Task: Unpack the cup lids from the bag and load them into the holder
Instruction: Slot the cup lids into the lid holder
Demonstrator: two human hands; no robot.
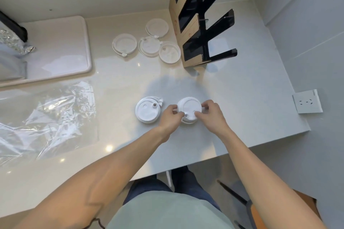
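Both hands hold a small stack of white cup lids (189,107) at the middle of the counter. My left hand (170,116) pinches its left edge, and my right hand (211,113) grips its right edge with the thumb on top. A second stack of white lids (147,110) lies just left of it, untouched. Several single lids (147,43) lie upside down further back. The black holder (206,18), with slanted slots and a cardboard side, stands at the back right. The clear plastic bag (50,117) lies flat and crumpled on the left.
A white tray (74,42) sits at the back left, with a foil packet (13,42) beside it. A wall socket plate (307,103) is at the right past the counter edge (270,144). Below the counter my legs and a chair part show.
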